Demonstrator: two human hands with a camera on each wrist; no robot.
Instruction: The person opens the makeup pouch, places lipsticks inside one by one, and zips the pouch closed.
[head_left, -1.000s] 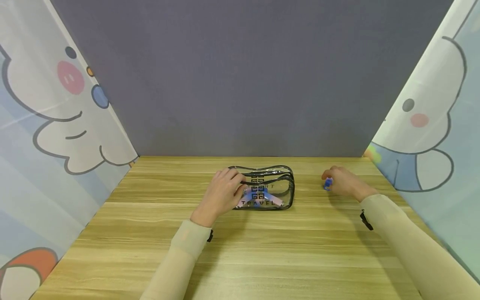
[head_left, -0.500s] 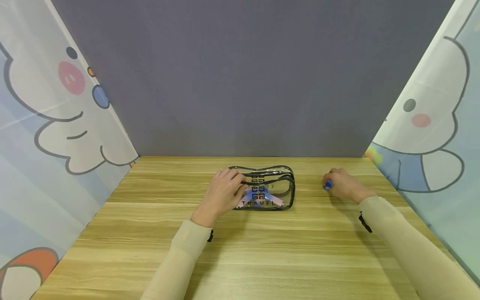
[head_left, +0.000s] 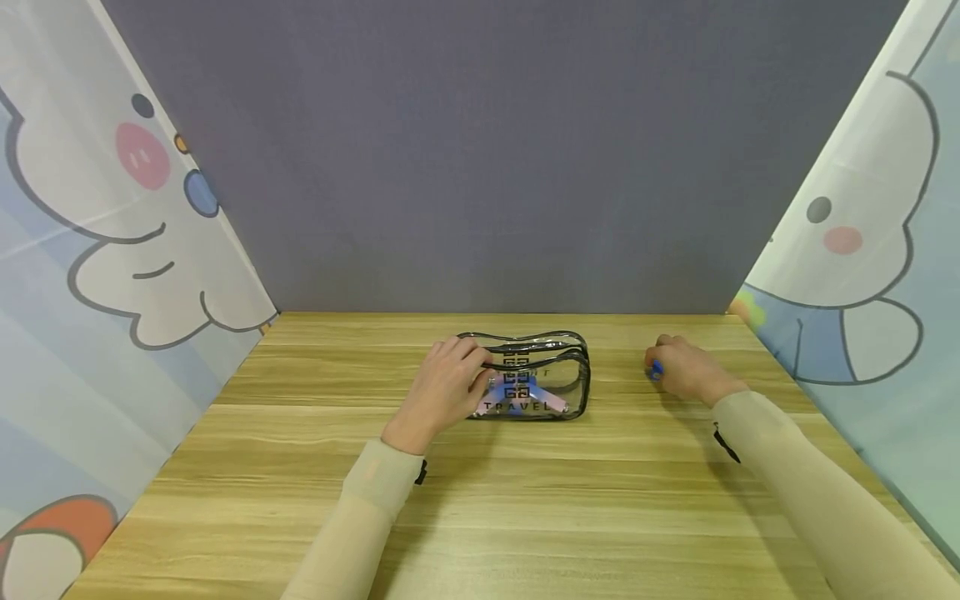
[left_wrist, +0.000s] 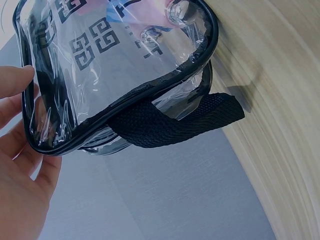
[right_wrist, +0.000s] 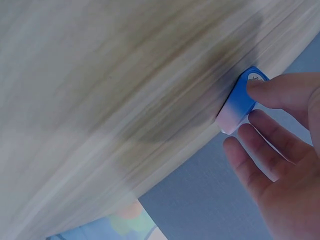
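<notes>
A see-through pouch (head_left: 551,385) with black piping, printed squares and the word TRAVEL stands near the middle of the table in the head view. My left hand (head_left: 444,379) grips its left end; in the left wrist view the fingers (left_wrist: 20,145) curl about the pouch's edge. Pink-and-blue tubes (head_left: 553,402) lie inside it, seen through the plastic. To the right, my right hand (head_left: 692,368) pinches a small blue-and-pink tube (right_wrist: 237,102) with a round label on its blue end. The tube is close over the tabletop, the thumb (right_wrist: 280,92) on its blue part.
A black fabric strap (left_wrist: 155,127) loops from the pouch's end. The wooden table (head_left: 525,517) meets a dark grey panel (head_left: 495,167) at the back. Cartoon-printed cloths hang at the left (head_left: 90,367) and right (head_left: 862,433).
The right hand has closed in more on the tube and turned it slightly, shifting a little. The left hand and the pouch have stayed in place.
</notes>
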